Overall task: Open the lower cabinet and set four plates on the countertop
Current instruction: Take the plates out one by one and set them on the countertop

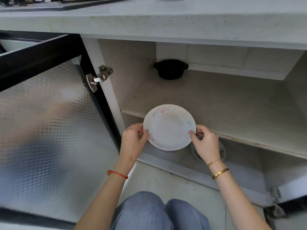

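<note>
nearest the camera are the person's knees in blue jeans (159, 213), crouched on a pale, scuffed floor (174, 183). both bare forearms reach forward from there: a red string bracelet (118, 174) circles the left wrist, and a thin gold chain (214, 161) with a wider gold bangle (220, 173) sits on the right wrist. the left hand (132, 141) pinches the left rim of a white plate (169, 127), thumb on top and fingers curled under, and the right hand (205, 140) pinches the right rim the same way, so the plate is held level in the air between them, in front of the open lower cabinet at about the height of its shelf edge. the plate has faint pink flower and pale blue markings near its rim; no writing or brand can be read anywhere. just behind the right hand, on the cabinet's bottom level, another patterned plate (221, 151) shows in part, mostly hidden by the wrist. to the left, the open cabinet door (49, 130) swings out, a black frame around embossed frosted glass, fixed by a metal hinge (99, 77). the grey middle shelf (216, 105) runs back to a black two-handled pot (170, 69) against the rear wall. above everything lies the pale speckled stone countertop (166, 22), with the dark edge of a stove (66, 4) at the top left.
</note>
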